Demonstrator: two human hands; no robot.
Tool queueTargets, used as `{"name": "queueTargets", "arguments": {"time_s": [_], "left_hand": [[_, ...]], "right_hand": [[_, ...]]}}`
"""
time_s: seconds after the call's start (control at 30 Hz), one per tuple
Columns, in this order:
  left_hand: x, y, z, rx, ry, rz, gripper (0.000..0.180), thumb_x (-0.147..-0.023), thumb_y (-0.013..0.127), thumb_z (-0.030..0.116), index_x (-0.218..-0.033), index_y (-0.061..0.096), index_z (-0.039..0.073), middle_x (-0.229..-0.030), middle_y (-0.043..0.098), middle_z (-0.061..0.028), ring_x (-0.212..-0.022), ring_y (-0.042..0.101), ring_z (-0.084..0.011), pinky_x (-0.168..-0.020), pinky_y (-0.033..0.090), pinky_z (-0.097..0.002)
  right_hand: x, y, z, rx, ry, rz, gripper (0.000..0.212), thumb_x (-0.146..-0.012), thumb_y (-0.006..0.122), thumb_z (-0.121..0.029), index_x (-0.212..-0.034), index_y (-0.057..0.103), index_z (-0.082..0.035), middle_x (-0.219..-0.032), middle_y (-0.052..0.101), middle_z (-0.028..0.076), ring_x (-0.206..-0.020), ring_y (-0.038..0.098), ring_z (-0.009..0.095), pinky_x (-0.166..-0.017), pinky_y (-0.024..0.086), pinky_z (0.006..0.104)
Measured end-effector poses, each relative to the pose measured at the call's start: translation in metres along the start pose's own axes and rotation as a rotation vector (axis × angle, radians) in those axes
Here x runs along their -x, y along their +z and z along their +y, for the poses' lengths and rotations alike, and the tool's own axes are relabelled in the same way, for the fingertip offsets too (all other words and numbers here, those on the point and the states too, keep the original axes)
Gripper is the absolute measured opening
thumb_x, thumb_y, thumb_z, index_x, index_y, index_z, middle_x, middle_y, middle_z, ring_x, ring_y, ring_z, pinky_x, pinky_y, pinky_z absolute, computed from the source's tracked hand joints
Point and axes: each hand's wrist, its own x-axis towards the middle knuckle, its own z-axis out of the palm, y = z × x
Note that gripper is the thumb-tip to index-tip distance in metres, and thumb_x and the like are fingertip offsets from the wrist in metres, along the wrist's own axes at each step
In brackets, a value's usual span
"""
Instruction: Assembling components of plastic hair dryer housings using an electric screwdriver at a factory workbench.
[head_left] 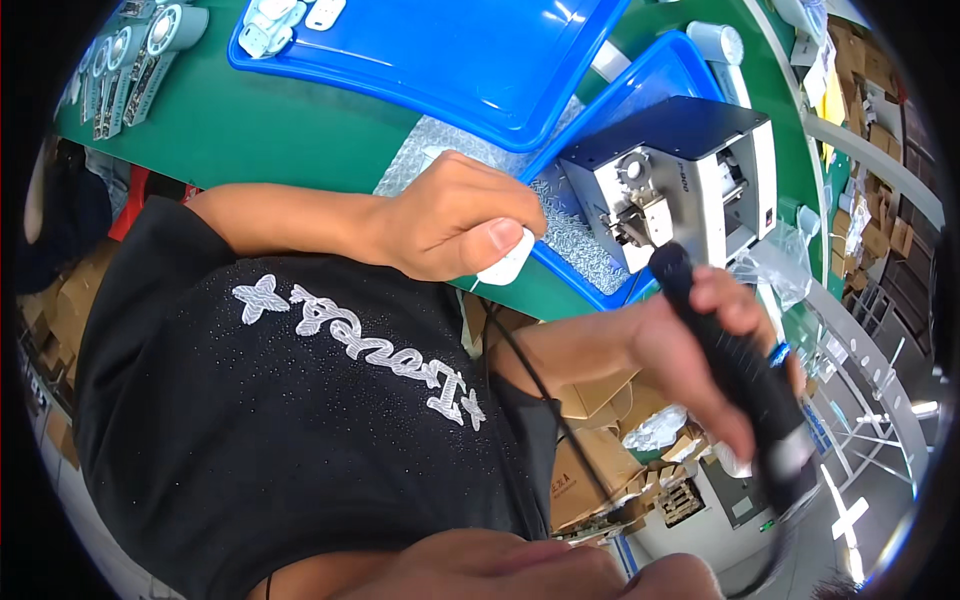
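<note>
My left hand [465, 215] is closed round a small white plastic part [508, 262], the thumb pressing on its top face; the rest of that part is hidden in my fingers. My right hand [710, 350] grips a black electric screwdriver [735, 370] by its body, slightly blurred. The screwdriver's front end points at a screw feeder [690, 185], a dark-topped box with a light front, and overlaps its pick-up spot in this view. Whether the bit touches a screw there cannot be made out. Beneath the feeder, a blue tray [606, 297] contains many loose small screws [585, 250].
A larger blue tray [420, 75] with several white plastic parts [268, 25] lies on the green table [300, 130]. Grey-white handheld units [150, 60] stand in a row at the far left. Bubble wrap [410, 155] lies near my left hand. A black cable [550, 400] hangs between my arms.
</note>
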Motion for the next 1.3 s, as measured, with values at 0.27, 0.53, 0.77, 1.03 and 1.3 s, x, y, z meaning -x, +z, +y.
{"name": "queueTargets", "arguments": {"time_s": [0.27,0.53,0.77,1.03,1.3], "left_hand": [[0.004,0.002,-0.006,-0.071,0.079,0.011,0.028,-0.096,0.046,0.022,-0.082,0.061,0.004,-0.069,0.058,-0.0107,-0.061,0.059,-0.0312,-0.054,0.049,-0.0396],[0.006,0.005,-0.008,-0.116,0.098,0.024,0.025,-0.092,0.045,0.018,-0.081,0.061,0.002,-0.065,0.052,-0.0082,-0.051,0.052,-0.0253,-0.046,0.043,-0.0364],[0.004,0.005,-0.007,-0.119,0.093,-0.035,0.020,-0.089,0.048,0.018,-0.079,0.059,0.004,-0.065,0.052,-0.0064,-0.051,0.052,-0.0244,-0.045,0.043,-0.0360],[0.004,0.005,-0.006,-0.137,0.084,-0.040,0.021,-0.090,0.048,0.019,-0.079,0.059,0.005,-0.065,0.052,-0.0064,-0.051,0.052,-0.0239,-0.044,0.043,-0.0360],[0.002,0.006,-0.004,-0.129,0.085,-0.038,0.025,-0.093,0.046,0.020,-0.079,0.059,0.004,-0.066,0.054,-0.0083,-0.053,0.054,-0.0270,-0.047,0.045,-0.0375]], "right_hand": [[0.008,-0.002,-0.046,-0.324,0.461,-0.339,0.080,-0.087,0.041,-0.079,-0.126,0.045,-0.009,-0.073,0.054,0.008,-0.057,0.054,0.019,-0.053,0.046,0.0399],[0.010,0.021,-0.106,-0.374,0.434,-0.488,0.037,-0.101,0.043,-0.032,-0.131,0.048,-0.012,-0.075,0.050,0.003,-0.059,0.051,0.018,-0.057,0.048,0.0348],[0.012,0.024,-0.097,-0.331,0.478,-0.569,0.036,-0.101,0.043,-0.031,-0.131,0.049,-0.012,-0.075,0.050,0.002,-0.059,0.051,0.017,-0.057,0.047,0.0338],[0.014,0.020,-0.096,-0.297,0.515,-0.636,0.044,-0.098,0.043,-0.042,-0.131,0.048,-0.012,-0.076,0.050,0.002,-0.058,0.051,0.016,-0.056,0.046,0.0345],[-0.016,0.005,-0.017,-0.146,0.118,-0.186,0.083,-0.083,0.035,-0.087,-0.112,0.048,-0.010,-0.066,0.042,0.003,-0.048,0.043,0.015,-0.044,0.037,0.0313]]}}
